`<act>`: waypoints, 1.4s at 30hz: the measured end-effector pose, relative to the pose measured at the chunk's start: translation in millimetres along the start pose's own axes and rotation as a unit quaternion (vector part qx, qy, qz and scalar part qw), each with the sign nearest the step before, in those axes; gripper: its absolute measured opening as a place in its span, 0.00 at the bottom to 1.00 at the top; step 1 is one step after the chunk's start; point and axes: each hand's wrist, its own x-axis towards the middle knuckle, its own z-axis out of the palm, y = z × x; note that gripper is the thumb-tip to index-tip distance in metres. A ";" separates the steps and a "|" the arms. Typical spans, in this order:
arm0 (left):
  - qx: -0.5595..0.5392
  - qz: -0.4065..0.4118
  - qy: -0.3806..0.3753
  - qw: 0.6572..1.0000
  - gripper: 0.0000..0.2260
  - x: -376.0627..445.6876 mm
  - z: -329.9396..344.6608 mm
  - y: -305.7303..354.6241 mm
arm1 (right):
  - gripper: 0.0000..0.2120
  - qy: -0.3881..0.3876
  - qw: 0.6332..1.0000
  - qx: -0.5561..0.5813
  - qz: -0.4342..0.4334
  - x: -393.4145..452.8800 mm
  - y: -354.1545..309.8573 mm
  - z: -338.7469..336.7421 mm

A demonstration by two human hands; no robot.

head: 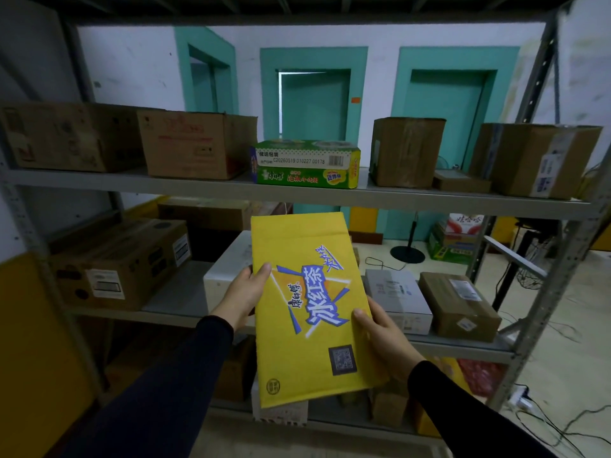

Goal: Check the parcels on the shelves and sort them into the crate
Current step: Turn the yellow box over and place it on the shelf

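Hands grip yellow parcel, hiding shelf boxes behind it.

"冰红茶" on yellow parcel; "C20260519 010227 00178" on green box

Yellow printed box held up before grey metal shelves, left hand gripping its left edge, right hand its right edge. Green carton centred on upper shelf among brown boxes.
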 end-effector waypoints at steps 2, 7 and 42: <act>0.011 0.019 -0.002 1.000 0.15 -1.9 0.2 -3.5 | 0.19 0.006 1.000 0.000 -0.001 1.2 -1.5 -3.2; 0.038 0.078 -0.080 0.993 0.15 -4.9 -2.2 -18.8 | 0.27 0.034 0.996 0.079 0.033 11.6 -21.7 -0.6; 0.076 -0.004 -0.106 0.991 0.18 -3.0 -0.3 -21.1 | 0.08 0.002 1.000 0.027 0.014 15.9 -9.6 5.0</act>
